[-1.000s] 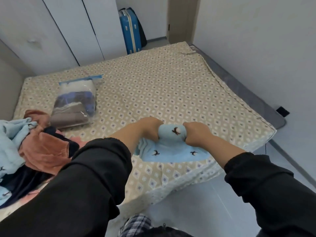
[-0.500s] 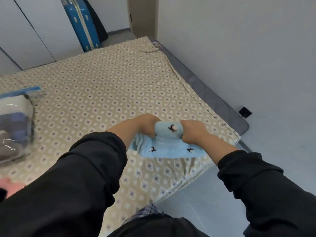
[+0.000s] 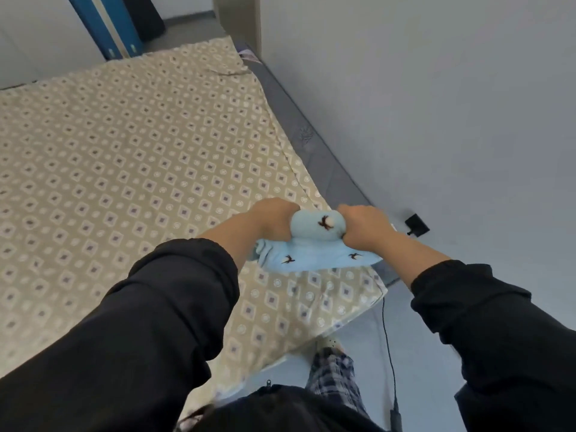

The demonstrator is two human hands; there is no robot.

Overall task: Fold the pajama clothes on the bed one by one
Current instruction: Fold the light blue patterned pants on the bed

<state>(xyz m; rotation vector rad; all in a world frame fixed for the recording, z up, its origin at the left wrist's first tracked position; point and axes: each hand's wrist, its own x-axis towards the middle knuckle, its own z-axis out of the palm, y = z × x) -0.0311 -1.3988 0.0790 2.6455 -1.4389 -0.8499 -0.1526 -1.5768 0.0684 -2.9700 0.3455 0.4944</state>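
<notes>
At the bed's (image 3: pixel 124 157) near right corner, both hands, left (image 3: pixel 274 218) and right (image 3: pixel 363 224), fingers clamped, carry a folded pajama (image 3: pixel 314 244); setting it down looks next.

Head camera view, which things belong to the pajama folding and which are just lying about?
In the job: light blue pajama piece, gripped by left hand and right hand; bed below it.
Just lying about: blue suitcase past the bed; black cable near the bed corner.
</notes>
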